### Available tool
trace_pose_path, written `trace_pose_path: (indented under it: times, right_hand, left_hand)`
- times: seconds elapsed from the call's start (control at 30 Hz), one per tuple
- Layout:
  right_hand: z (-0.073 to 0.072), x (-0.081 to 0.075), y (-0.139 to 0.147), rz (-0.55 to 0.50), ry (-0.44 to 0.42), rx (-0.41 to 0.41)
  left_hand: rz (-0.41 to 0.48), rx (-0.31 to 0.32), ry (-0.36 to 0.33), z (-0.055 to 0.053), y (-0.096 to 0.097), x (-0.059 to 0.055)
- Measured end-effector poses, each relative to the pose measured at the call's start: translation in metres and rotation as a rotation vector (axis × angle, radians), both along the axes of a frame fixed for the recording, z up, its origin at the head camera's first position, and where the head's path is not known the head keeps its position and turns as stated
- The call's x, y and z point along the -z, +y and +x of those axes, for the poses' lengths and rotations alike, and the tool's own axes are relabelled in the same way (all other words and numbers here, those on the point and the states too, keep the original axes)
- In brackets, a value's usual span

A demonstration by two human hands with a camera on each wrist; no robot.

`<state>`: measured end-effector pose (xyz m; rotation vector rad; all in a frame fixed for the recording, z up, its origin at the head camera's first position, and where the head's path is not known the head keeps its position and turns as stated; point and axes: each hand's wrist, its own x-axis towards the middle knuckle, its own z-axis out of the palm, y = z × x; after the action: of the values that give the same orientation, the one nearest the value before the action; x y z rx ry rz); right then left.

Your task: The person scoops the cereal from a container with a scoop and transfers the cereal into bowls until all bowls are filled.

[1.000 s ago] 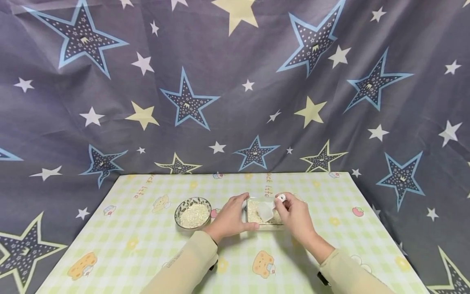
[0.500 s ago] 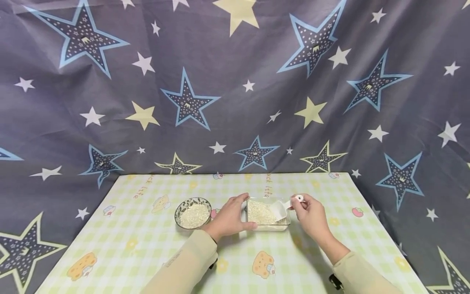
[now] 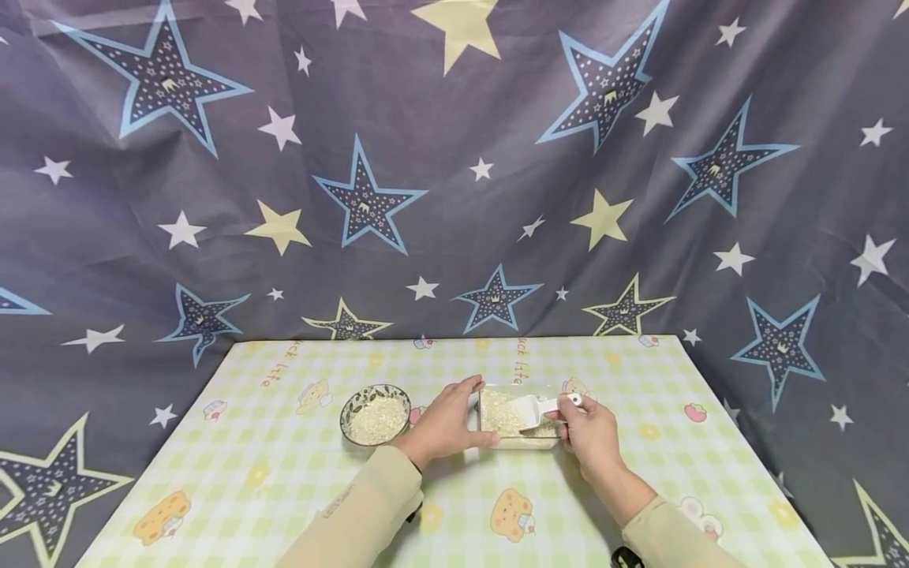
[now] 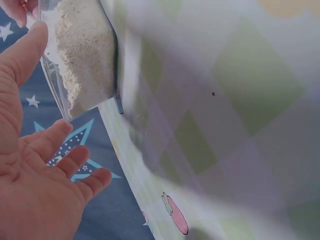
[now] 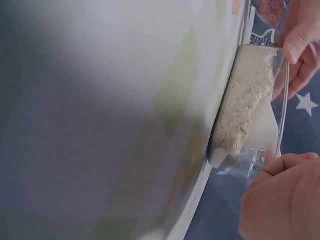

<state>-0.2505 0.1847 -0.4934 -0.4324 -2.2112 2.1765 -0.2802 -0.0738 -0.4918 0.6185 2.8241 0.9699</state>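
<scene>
A clear rectangular glass container holding pale oat-like flakes stands at the table's middle. My left hand spans its left end, thumb on the near rim and index fingertip at the far corner; the other fingers spread free in the left wrist view. Between thumb and fingers, my right hand pinches the handle of a white scoop. The scoop's head dips into the flakes toward the container's right half. In the right wrist view, flakes slope down beside the scoop.
Left of my left hand sits a round leaf-patterned bowl with similar flakes in it. A green-and-white checked cloth covers the table. Behind its far edge hangs a dark curtain with stars.
My right hand first drew the scoop rightward through the flakes, then brought it slightly back left with its handle lower. My left hand has stayed at the container's end.
</scene>
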Motion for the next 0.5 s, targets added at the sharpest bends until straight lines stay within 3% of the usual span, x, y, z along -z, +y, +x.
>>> trace_pose_path:
  times: [0.23,0.5]
  right_hand:
    - [0.0,0.001,0.02,-0.13,-0.066,0.011]
    - [-0.005,0.009,0.037,-0.574,-0.118,-0.038]
  left_hand:
    - [0.005,-0.001,-0.006,0.001,0.001,-0.003]
    - [0.006,-0.004,-0.004,0.003,0.002,-0.004]
